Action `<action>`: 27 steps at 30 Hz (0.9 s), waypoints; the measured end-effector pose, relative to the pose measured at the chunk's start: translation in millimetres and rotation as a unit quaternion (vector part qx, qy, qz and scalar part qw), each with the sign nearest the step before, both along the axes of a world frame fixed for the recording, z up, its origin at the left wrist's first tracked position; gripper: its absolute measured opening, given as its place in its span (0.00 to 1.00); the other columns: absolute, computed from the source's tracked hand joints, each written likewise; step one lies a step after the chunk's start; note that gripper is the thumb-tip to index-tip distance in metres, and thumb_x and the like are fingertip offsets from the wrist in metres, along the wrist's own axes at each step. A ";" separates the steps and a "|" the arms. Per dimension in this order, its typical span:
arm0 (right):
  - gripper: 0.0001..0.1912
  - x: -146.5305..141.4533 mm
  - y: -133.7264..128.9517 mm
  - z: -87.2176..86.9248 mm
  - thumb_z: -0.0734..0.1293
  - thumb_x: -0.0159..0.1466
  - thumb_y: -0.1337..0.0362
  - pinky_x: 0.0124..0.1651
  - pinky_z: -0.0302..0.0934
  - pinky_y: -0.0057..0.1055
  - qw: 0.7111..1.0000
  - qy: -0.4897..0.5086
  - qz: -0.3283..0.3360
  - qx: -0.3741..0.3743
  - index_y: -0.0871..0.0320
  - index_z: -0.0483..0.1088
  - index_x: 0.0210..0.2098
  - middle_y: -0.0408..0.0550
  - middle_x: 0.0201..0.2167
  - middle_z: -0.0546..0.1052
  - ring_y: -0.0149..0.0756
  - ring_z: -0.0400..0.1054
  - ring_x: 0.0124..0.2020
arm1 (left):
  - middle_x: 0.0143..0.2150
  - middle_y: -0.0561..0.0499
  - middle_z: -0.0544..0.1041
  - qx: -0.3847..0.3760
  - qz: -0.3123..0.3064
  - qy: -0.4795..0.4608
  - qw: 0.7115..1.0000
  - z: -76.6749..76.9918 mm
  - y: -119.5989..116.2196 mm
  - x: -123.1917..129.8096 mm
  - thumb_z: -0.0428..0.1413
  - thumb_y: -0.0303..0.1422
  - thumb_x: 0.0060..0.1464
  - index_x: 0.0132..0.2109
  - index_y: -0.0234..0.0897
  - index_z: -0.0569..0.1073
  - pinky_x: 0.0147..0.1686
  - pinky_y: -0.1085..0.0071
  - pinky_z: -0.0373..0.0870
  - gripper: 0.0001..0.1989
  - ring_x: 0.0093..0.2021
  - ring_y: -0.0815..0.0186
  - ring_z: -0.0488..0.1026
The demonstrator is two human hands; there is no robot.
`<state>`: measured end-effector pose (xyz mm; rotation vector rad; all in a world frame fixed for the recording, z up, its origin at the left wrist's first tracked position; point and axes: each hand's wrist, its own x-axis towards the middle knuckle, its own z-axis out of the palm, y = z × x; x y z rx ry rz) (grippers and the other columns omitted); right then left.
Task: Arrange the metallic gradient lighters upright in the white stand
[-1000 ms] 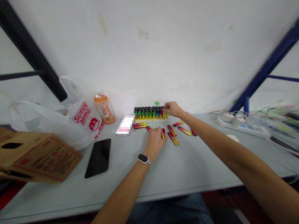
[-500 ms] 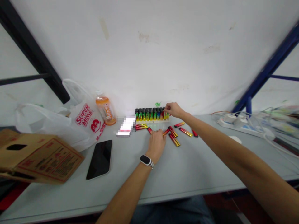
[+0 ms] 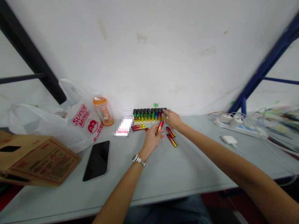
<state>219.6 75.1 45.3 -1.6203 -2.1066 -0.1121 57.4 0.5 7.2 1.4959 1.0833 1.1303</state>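
Rows of upright green, yellow and red lighters with black tops (image 3: 149,114) stand in a pale holder against the wall. My left hand (image 3: 153,136), with a silver watch band on its wrist, is closed on a red and gold lighter (image 3: 160,126), held tilted just in front of the row. My right hand (image 3: 172,119) is at the row's right end, its fingertips close together by the last lighters; whatever they grip is hidden. Loose red and gold lighters lie near my left hand, some to its right (image 3: 172,140) and some to its left (image 3: 139,127).
On the left are a black phone (image 3: 97,161), an orange drink bottle (image 3: 103,111), a white plastic bag (image 3: 79,124) and a cardboard box (image 3: 42,161). At the right lie a power strip (image 3: 240,127), cables and a white charger (image 3: 229,140). A blurred white item (image 3: 124,127) lies beside the row.
My left hand has lifted a red and gold lighter off the table toward the row. My right hand has moved slightly down, still at the row's right end. The view has shifted slightly.
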 end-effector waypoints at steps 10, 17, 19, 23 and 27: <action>0.21 -38.9 -66.0 -35.4 0.56 0.68 0.45 0.47 0.63 0.32 0.880 0.443 0.155 -0.067 0.55 0.68 0.36 0.46 0.35 0.71 0.37 0.66 0.40 | 0.41 0.45 0.81 0.049 -0.073 -0.124 0.988 1.3 -1.9 4.7 0.55 0.37 0.58 0.52 0.34 0.68 0.45 0.64 0.77 0.17 0.40 0.63 0.79; 0.18 -38.9 -79.3 -25.7 0.61 0.64 0.45 0.35 0.62 0.29 0.826 0.553 0.112 -0.002 0.54 0.63 0.34 0.41 0.26 0.68 0.32 0.64 0.29 | 0.36 0.47 0.81 0.179 -0.002 0.196 0.964 14.7 -6.9 -13.2 0.57 0.41 0.56 0.35 0.37 0.79 0.39 0.69 0.71 0.13 0.36 0.62 0.76; 0.20 -34.3 -84.6 -23.7 0.61 0.63 0.43 0.24 0.56 0.27 0.788 0.607 0.094 -0.032 0.53 0.59 0.30 0.36 0.20 0.59 0.29 0.55 0.20 | 0.34 0.48 0.80 0.202 0.004 0.234 0.951 16.9 -7.8 -15.8 0.55 0.42 0.58 0.34 0.37 0.79 0.38 0.69 0.69 0.14 0.34 0.63 0.75; 0.26 -31.2 -94.5 -29.5 0.59 0.62 0.39 0.18 0.43 0.28 0.772 0.623 0.078 -0.097 0.53 0.54 0.22 0.34 0.15 0.51 0.27 0.44 0.15 | 0.33 0.49 0.79 0.220 -0.009 0.243 0.945 16.3 -10.0 -13.0 0.52 0.38 0.60 0.32 0.37 0.76 0.34 0.71 0.66 0.14 0.32 0.66 0.73; 0.25 -34.7 -96.2 -41.1 0.60 0.63 0.44 0.23 0.47 0.30 0.821 0.565 0.068 -0.056 0.54 0.56 0.19 0.38 0.15 0.55 0.29 0.49 0.19 | 0.33 0.49 0.78 0.227 -0.036 0.227 0.946 12.1 -11.1 -7.9 0.51 0.36 0.60 0.32 0.37 0.76 0.31 0.73 0.65 0.13 0.32 0.68 0.71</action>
